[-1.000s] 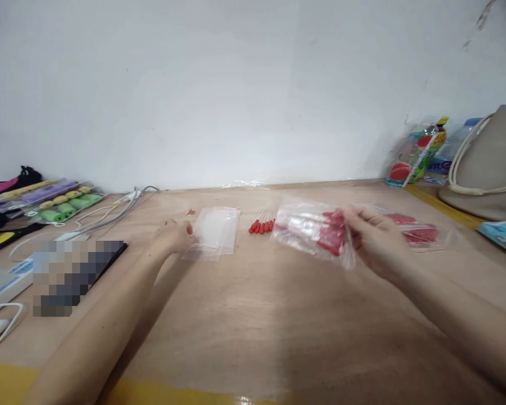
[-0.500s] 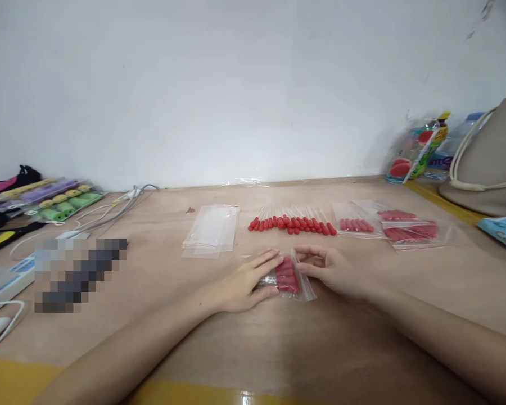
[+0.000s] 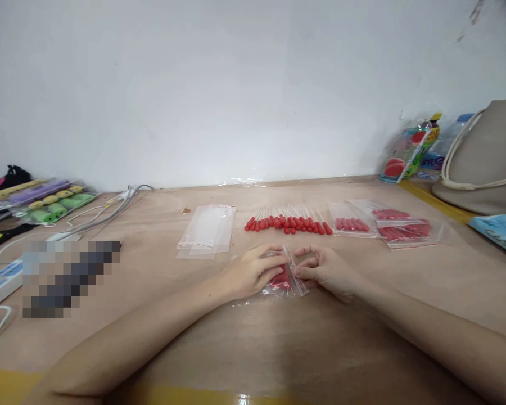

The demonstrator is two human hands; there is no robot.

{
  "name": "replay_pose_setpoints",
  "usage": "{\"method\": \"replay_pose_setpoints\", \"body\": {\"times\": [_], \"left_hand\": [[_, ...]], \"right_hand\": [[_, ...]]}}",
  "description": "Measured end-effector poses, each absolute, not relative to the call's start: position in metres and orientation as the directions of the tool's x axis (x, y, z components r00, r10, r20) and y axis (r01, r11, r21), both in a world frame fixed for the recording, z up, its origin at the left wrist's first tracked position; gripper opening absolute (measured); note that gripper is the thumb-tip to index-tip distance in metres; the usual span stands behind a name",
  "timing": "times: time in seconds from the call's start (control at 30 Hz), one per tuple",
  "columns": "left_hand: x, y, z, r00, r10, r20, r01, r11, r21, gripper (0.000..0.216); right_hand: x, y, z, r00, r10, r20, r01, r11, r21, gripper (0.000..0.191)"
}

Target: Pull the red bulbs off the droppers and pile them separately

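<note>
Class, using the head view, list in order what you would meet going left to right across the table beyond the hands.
Packet of colourful items → grey cable → flat plastic bags → loose red-tipped sticks → filled bags → blue packet.

The left hand (image 3: 253, 271) hides part of the bag (image 3: 281, 279) and its red contents. Pixelation obscures a dark object (image 3: 78, 274). The right edge cuts off the sack (image 3: 484, 154) and blue packet (image 3: 495, 232); the left, a power strip (image 3: 2, 281). A brown scrap (image 3: 186, 211) is too small to identify.
</note>
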State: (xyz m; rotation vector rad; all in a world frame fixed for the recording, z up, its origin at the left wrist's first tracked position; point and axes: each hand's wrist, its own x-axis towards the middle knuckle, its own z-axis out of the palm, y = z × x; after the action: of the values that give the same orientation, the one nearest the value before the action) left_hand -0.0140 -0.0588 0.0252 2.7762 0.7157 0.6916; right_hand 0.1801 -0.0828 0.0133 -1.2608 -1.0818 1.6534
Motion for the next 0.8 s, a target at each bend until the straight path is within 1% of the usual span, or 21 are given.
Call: {"method": "replay_pose_setpoints", "body": {"times": [0.13, 0.23, 0.33, 0.43, 0.53, 0.6, 0.73, 0.8], "left_hand": [[-0.004, -0.047, 0.02, 0.825, 0.346, 0.447, 0.312, -0.938, 0.15, 0.025], [0.0, -0.042, 0.016, 0.838, 0.262, 0.479, 0.264, -0.962, 0.064, 0.022], [0.0, -0.04, 0.014, 0.858, 0.216, 0.467, 0.239, -0.971, 0.011, 0.023], [-0.001, -0.042, 0.016, 0.877, 0.213, 0.43, 0.249, -0.968, -0.028, 0.027], [-0.002, -0.044, 0.018, 0.894, 0.219, 0.391, 0.257, -0.965, -0.048, 0.027], [-0.002, -0.045, 0.018, 0.904, 0.211, 0.371, 0.245, -0.968, -0.045, 0.025], [0.0, -0.046, 0.017, 0.921, 0.202, 0.334, 0.215, -0.977, 0.0, 0.02], [-0.001, -0.045, 0.018, 0.917, 0.203, 0.343, 0.205, -0.978, 0.029, 0.02]], "right_hand": [[0.18, -0.084, 0.01, -0.213, 0.934, -0.285, -0.06, -0.304, -0.951, 0.046], [0.18, -0.084, 0.008, -0.23, 0.937, -0.261, -0.032, -0.276, -0.961, 0.048], [0.181, -0.084, 0.007, -0.263, 0.938, -0.225, -0.049, -0.246, -0.968, 0.048], [0.18, -0.083, 0.008, -0.291, 0.931, -0.219, -0.09, -0.254, -0.963, 0.044], [0.179, -0.084, 0.01, -0.26, 0.934, -0.245, -0.08, -0.274, -0.958, 0.042], [0.177, -0.085, 0.011, -0.237, 0.945, -0.224, -0.039, -0.24, -0.97, 0.041], [0.173, -0.086, 0.007, -0.218, 0.971, -0.098, 0.053, -0.089, -0.995, 0.036], [0.172, -0.084, 0.004, -0.17, 0.985, -0.039, 0.079, -0.026, -0.997, 0.032]]}}
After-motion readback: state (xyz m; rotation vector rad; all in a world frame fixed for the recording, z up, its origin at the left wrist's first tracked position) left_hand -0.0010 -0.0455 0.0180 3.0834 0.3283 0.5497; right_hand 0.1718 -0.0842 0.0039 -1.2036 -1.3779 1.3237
